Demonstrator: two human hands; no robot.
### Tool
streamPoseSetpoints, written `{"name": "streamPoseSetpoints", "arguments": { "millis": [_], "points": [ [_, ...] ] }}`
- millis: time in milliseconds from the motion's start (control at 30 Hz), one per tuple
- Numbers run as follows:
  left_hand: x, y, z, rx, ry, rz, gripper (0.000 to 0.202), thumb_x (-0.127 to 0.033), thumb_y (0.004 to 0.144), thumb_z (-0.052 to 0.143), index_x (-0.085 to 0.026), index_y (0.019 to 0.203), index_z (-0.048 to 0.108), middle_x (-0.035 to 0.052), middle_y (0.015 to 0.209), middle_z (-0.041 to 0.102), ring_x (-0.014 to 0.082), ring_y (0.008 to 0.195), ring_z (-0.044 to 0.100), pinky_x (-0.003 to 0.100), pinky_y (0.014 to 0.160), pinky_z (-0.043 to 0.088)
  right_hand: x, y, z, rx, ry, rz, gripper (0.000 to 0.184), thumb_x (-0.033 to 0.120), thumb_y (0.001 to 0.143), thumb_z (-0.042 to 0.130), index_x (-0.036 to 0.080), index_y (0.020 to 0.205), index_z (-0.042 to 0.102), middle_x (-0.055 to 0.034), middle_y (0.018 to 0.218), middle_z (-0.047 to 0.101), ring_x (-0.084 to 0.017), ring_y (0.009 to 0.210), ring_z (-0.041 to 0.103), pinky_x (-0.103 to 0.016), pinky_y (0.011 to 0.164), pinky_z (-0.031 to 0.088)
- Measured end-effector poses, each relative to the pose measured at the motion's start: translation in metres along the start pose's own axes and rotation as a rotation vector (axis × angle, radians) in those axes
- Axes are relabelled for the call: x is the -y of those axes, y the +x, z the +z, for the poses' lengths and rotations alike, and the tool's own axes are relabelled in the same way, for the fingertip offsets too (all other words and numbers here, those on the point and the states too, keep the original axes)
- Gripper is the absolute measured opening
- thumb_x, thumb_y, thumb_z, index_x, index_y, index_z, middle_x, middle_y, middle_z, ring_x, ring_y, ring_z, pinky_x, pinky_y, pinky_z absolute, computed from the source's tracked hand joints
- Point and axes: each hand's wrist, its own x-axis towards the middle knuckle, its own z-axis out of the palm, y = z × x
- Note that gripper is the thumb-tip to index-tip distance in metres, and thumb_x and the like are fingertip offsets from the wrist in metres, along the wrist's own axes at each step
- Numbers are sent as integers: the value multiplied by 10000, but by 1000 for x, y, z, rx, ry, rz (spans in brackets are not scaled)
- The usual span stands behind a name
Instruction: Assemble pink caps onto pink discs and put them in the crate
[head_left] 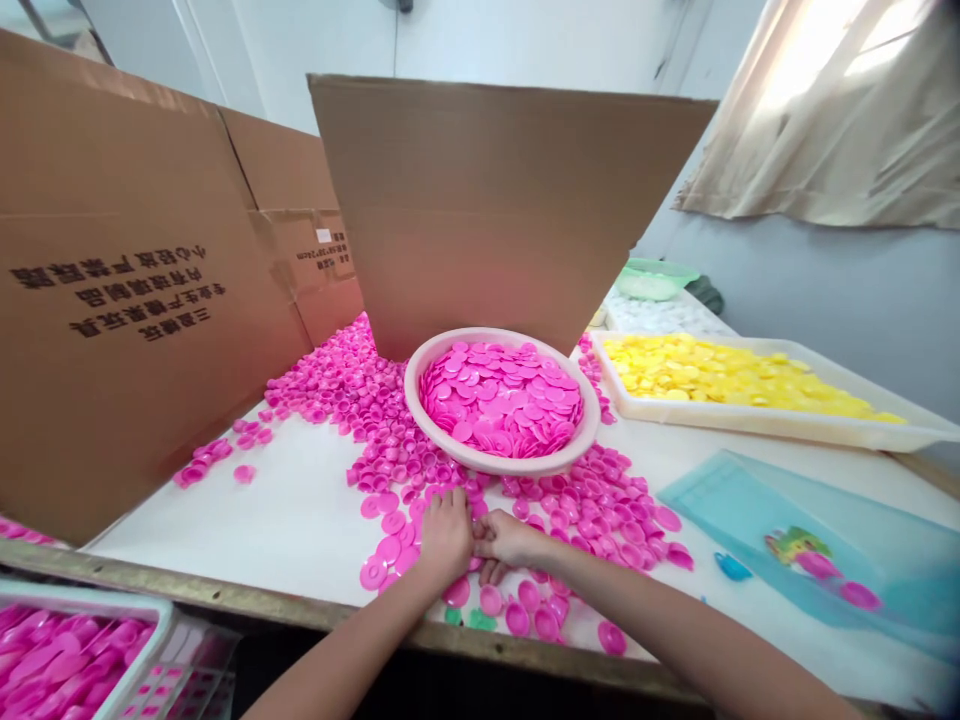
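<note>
My left hand (448,532) and my right hand (508,540) meet low over the white table, near its front edge. Both are closed, with fingers curled in toward each other. What they hold, if anything, is hidden behind the fingers. Flat pink discs (388,549) lie beside my left hand, and small pink cups (529,596) are scattered below and right of my right hand. Just behind the hands stands a pale oval basin (500,464), heaped with pink discs (502,395).
A cardboard sheet (510,210) stands behind the basin, and cardboard boxes (127,300) wall the left side. At right are a white tray (757,428) of yellow discs (720,370) and a blue translucent bag (750,490). A basket (161,620) of pink pieces sits lower left.
</note>
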Motion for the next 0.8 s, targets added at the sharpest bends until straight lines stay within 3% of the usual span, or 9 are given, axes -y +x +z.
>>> {"name": "streamPoseSetpoints", "arguments": {
  "millis": [200, 333, 500, 633, 800],
  "points": [
    [1, 0, 2, 12, -8, -70, 219, -253, 841, 279, -147, 896, 462, 77, 812, 518, 203, 785, 457, 309, 655, 295, -9, 3, 3, -17, 27, -35, 138, 236, 807, 482, 169, 745, 378, 19, 459, 561, -155, 479, 612, -202, 405, 481],
    [-2, -2, -4, 7, -9, -44, 283, -273, 861, 216, -157, 881, 473, 79, 763, 545, 203, 747, 493, 301, 622, 306, -11, 1, 6, -81, -13, -113, 110, 202, 812, 459, 166, 731, 393, 17, 494, 571, -154, 509, 620, -205, 416, 484],
    [-5, -10, -22, 75, -255, -148, 395, -407, 860, 207, -158, 812, 511, 51, 707, 581, 154, 625, 531, 243, 549, 320, -2, -11, 15, -162, -68, -230, 115, 221, 794, 479, 169, 727, 400, 36, 441, 536, -157, 478, 606, -222, 415, 476],
    [0, -37, -38, 31, -580, -177, 519, -481, 844, 149, -160, 621, 491, 18, 575, 547, 132, 546, 509, 228, 521, 328, 3, -35, 43, -206, 12, -407, 160, 330, 791, 469, 180, 774, 415, 37, 512, 540, -149, 473, 595, -224, 408, 464],
    [10, -80, -48, -114, -658, -171, 449, -463, 837, 211, -179, 549, 405, -17, 501, 469, 106, 483, 439, 213, 489, 308, -3, -50, 98, -228, -9, -543, 148, 320, 801, 441, 179, 755, 447, 31, 568, 529, -108, 476, 571, -178, 409, 415]
  ]
}}
